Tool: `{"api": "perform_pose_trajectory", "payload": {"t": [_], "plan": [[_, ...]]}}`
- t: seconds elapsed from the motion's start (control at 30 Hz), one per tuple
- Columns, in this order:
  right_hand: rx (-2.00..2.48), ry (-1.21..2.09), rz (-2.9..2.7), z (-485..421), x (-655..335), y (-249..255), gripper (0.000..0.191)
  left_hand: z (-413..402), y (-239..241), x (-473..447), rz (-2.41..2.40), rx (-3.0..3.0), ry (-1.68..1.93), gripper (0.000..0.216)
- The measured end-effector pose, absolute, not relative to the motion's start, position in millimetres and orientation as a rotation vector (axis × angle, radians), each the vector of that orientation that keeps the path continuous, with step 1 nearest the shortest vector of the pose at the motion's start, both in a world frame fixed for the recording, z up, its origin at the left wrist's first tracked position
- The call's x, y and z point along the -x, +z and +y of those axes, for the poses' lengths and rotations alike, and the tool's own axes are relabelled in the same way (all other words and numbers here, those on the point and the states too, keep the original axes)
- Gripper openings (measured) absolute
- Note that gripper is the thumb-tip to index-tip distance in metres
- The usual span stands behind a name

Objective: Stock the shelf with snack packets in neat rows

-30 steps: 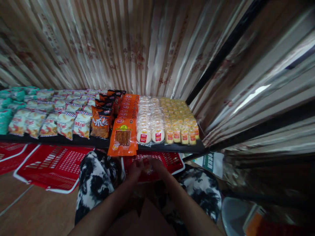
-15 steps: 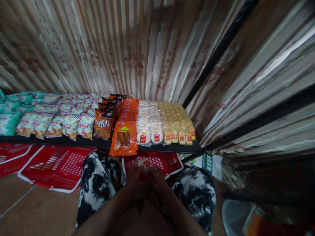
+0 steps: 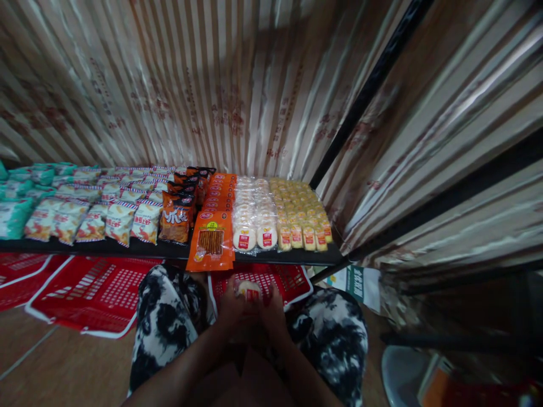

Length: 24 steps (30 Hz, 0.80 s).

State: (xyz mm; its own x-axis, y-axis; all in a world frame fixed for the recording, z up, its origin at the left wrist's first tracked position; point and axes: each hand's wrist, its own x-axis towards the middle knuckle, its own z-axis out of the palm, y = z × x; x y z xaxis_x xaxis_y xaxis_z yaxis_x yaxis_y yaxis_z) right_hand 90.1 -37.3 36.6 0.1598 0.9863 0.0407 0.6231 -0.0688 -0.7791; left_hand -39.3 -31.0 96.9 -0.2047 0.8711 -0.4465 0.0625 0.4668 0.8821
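Between my knees, a round white rice cracker in a clear wrapper with a red label (image 3: 250, 290) is held by both hands. My left hand (image 3: 232, 301) grips its left side, and my right hand (image 3: 271, 302) closes on its right side. Just beyond, on the low black shelf (image 3: 271, 258), stand two rows of the same wrapped white crackers (image 3: 255, 215). To their left is a stack of orange stick-snack packs (image 3: 211, 240); to their right are rows of small yellow wrapped snacks (image 3: 302, 217).
Further left on the shelf stand brown snack bags (image 3: 175, 217), white striped bags (image 3: 120, 220) and teal bags (image 3: 16, 217). Red baskets (image 3: 93, 288) sit under the shelf. Slanting black poles (image 3: 365, 107) and a striped curtain (image 3: 169, 85) close off the back and right.
The wrapped cracker has tipped so its face and label show more fully. My hands sit slightly lower and a little further apart. The view has shifted slightly.
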Motion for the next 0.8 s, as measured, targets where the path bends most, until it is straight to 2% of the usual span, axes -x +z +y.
{"api": "perform_pose_trajectory", "payload": {"t": [0.17,0.47,0.57,0.7,0.8], "plan": [[1.74,0.59,-1.783,-36.4,-92.5,62.7,0.059,-36.8,100.7,40.9,1.614,-1.067,0.811,0.062],[1.617,0.804,-1.924,-30.7,-107.0,73.2,0.06,-36.6,125.6,42.4,1.574,-1.428,0.672,0.064],[1.621,0.818,-1.886,-30.9,-109.0,75.3,0.051,-34.2,130.0,42.1,1.567,-1.456,0.658,0.063],[1.633,0.825,-1.806,-28.5,-112.5,82.2,0.025,-29.0,133.7,41.0,1.579,-1.461,0.663,0.057],[1.595,0.9,-1.705,-24.3,-116.2,87.8,0.016,-25.6,137.0,39.2,1.573,-1.504,0.729,0.053]]}}
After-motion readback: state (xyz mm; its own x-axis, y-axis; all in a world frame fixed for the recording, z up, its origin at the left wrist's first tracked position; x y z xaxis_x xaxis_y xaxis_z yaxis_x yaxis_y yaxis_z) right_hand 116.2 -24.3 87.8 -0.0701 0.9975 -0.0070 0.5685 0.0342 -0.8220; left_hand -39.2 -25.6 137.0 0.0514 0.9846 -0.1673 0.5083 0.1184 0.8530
